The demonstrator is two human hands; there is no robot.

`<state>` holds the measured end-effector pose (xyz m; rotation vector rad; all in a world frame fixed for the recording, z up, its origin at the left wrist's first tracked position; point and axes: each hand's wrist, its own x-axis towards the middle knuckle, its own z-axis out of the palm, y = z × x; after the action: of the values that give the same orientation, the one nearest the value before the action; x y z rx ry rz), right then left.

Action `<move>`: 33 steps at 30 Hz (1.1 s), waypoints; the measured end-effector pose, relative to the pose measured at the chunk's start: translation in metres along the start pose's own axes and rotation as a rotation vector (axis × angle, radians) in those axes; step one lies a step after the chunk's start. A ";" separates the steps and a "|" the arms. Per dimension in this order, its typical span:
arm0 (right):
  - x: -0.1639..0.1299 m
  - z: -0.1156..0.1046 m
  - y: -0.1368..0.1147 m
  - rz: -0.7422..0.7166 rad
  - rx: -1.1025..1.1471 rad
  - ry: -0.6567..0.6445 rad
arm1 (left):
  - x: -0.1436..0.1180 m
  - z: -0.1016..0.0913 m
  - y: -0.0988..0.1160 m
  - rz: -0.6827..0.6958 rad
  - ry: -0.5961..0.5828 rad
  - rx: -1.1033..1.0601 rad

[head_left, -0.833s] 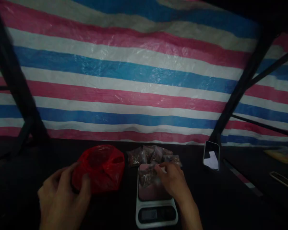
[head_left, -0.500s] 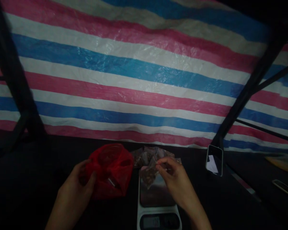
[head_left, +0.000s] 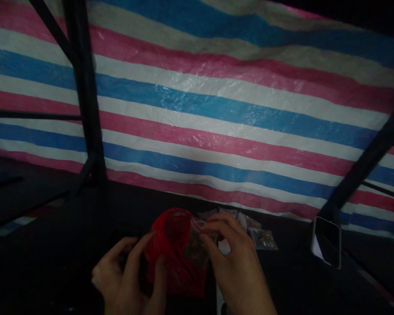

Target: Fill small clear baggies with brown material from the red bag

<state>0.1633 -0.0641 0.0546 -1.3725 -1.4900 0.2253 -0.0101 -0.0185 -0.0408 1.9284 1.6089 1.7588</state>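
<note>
A red plastic bag [head_left: 180, 278] stands on the dark table with its mouth open upward. My left hand [head_left: 128, 273] is at the bag's left side, thumb on the front and fingers curved at the rim, closed on it loosely. Between the thumb and fingers of my right hand [head_left: 236, 253] is the top of a small clear zip bag [head_left: 196, 247] with brown bits inside. This zip bag hangs at the right edge of the red bag's mouth. Behind my right hand lie more small zip bags [head_left: 265, 239]. The scale [head_left: 220, 297] is mostly hidden by my right hand and forearm.
A phone [head_left: 326, 243] leans against a dark slanted post [head_left: 361, 175] on the right. Another dark post [head_left: 87, 96] rises on the left. A striped plastic sheet [head_left: 216, 131] hangs behind the table. The light is dim.
My right hand has carried the small zip bag from above the scale leftward to the red bag. My left hand has shifted its fingers on the red bag. The view has turned left.
</note>
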 end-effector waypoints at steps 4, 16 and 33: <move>0.005 0.023 0.002 0.044 0.161 -0.070 | -0.006 0.004 0.008 -0.150 -0.275 -0.228; 0.003 0.055 0.008 0.463 0.650 0.045 | 0.001 0.014 0.039 -0.761 -0.464 -0.829; 0.006 0.060 0.033 0.532 0.150 0.001 | -0.037 0.043 0.025 -1.094 -0.501 -0.785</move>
<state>0.1393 -0.0194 0.0078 -1.6202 -1.0570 0.6558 0.0458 -0.0316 -0.0644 0.7428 1.1193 1.0335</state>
